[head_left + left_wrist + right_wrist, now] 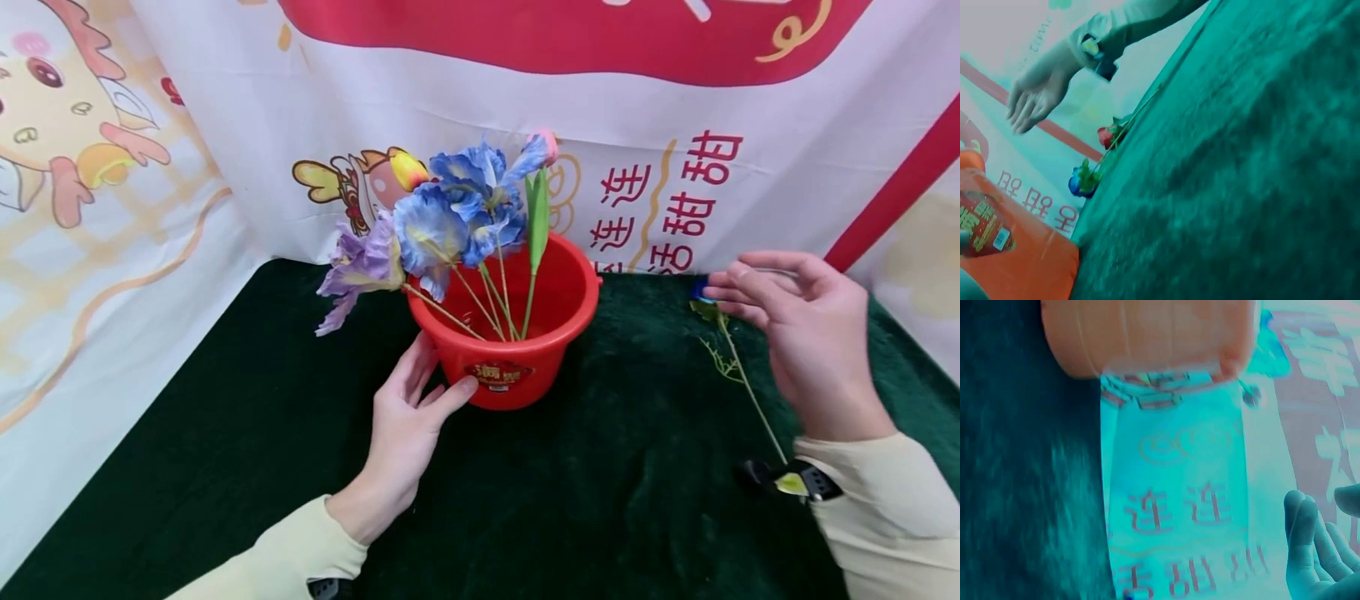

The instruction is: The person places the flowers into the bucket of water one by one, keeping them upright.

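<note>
A red bucket stands upright with several artificial flowers leaning in it: blue irises, a purple iris, a yellow-orange bud and a pink one. My left hand holds the bucket low on its left, thumb over the front label. Nothing is in my right hand, raised at the right with relaxed fingers. It overlaps a blue rose in the head view; the left wrist view shows the hand in the air, apart from the blue rose.
A red rose lies beside the blue one in the left wrist view. Dark green cloth covers the table. Printed white fabric hangs behind it and along the left side.
</note>
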Action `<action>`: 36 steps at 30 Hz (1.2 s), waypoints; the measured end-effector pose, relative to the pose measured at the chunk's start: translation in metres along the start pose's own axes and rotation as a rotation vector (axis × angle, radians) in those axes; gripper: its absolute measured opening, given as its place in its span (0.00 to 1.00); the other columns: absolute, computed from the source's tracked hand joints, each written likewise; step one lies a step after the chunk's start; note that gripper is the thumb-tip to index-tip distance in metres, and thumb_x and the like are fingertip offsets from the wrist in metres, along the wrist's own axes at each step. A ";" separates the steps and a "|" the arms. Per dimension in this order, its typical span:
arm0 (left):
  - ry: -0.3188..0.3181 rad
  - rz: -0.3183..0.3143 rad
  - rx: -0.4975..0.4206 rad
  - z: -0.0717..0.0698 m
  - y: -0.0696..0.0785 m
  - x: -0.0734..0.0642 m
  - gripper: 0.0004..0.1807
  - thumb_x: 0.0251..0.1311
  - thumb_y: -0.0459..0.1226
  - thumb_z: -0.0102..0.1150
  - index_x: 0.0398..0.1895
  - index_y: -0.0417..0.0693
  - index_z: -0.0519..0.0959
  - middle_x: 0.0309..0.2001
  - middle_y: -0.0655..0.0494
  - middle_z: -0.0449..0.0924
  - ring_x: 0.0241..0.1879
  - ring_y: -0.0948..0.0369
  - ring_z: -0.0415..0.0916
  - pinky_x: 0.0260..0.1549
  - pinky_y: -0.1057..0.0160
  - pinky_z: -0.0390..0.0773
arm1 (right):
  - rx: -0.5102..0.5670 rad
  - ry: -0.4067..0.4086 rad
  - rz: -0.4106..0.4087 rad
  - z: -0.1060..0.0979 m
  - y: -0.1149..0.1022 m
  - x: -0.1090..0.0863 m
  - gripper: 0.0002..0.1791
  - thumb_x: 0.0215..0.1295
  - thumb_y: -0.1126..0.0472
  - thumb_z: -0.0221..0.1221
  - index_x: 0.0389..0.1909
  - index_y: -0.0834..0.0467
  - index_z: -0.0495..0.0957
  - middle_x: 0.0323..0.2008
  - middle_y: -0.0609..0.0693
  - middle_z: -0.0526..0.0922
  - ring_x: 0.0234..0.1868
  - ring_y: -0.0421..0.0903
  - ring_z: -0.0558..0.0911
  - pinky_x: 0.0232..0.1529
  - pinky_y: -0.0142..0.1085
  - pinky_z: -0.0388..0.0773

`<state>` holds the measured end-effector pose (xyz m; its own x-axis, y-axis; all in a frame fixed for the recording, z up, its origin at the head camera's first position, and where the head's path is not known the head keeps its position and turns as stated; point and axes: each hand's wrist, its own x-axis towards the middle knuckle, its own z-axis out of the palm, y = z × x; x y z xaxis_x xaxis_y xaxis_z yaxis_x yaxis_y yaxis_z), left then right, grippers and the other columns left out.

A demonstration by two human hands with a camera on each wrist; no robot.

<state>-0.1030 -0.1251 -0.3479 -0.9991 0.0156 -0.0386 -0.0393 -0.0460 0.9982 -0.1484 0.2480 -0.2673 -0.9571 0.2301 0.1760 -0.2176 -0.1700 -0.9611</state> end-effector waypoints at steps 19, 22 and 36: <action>0.025 -0.075 0.013 -0.005 0.002 0.005 0.41 0.71 0.44 0.67 0.83 0.67 0.60 0.82 0.64 0.62 0.82 0.59 0.61 0.79 0.50 0.67 | -0.199 0.065 0.202 -0.103 0.006 0.017 0.12 0.67 0.51 0.68 0.50 0.44 0.88 0.36 0.33 0.92 0.35 0.32 0.92 0.34 0.24 0.86; 0.024 -0.086 0.026 -0.008 0.004 0.007 0.40 0.72 0.43 0.67 0.83 0.65 0.60 0.81 0.63 0.64 0.81 0.59 0.63 0.79 0.50 0.67 | -0.261 0.048 0.253 -0.113 0.010 0.019 0.07 0.72 0.51 0.64 0.47 0.41 0.87 0.35 0.30 0.91 0.35 0.30 0.91 0.33 0.24 0.86; 0.035 -0.107 0.005 -0.011 0.000 0.007 0.39 0.72 0.44 0.67 0.82 0.64 0.62 0.80 0.63 0.67 0.78 0.60 0.66 0.78 0.52 0.69 | -0.406 -0.259 0.556 -0.133 0.031 0.036 0.17 0.82 0.59 0.54 0.40 0.35 0.87 0.41 0.35 0.92 0.44 0.36 0.92 0.46 0.35 0.90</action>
<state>-0.1103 -0.1362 -0.3488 -0.9891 -0.0151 -0.1463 -0.1456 -0.0409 0.9885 -0.1644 0.3780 -0.3191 -0.9308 -0.0296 -0.3644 0.3532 0.1841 -0.9172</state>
